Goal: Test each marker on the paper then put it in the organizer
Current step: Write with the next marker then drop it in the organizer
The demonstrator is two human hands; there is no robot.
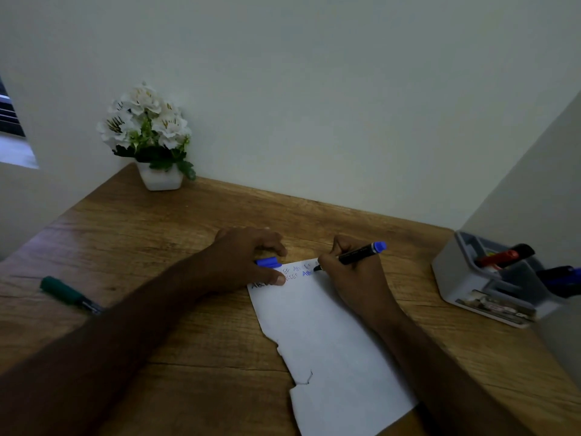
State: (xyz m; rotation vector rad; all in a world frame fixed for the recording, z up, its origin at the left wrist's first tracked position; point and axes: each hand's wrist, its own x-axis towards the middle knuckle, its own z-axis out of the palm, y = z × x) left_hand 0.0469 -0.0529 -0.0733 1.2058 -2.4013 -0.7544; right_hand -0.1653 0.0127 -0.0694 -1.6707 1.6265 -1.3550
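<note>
The blue marker point(356, 255) lies slanted in the right hand point(352, 275), fingers pinched round its black barrel, its tip touching the paper point(327, 347) at the top edge, beside blue letters. Its blue end sticks out past the knuckles, up and to the right. The paper (white, its left edge torn and ragged) lies on the wooden surface point(188, 325), running from between the hands toward the viewer. The left hand point(248, 262) rests on the paper's top left corner, thumb pressing on the sheet, and its fingers curl round a blue cap point(267, 262). Well to the left, a green marker point(70, 294) lies flat on the surface, apart from both hands. At the right edge stands the grey organizer point(465, 278), with a red marker point(503, 256) and a blue one point(559, 275) in its compartments. A pot of white flowers point(147, 133) stands at the wall.
</note>
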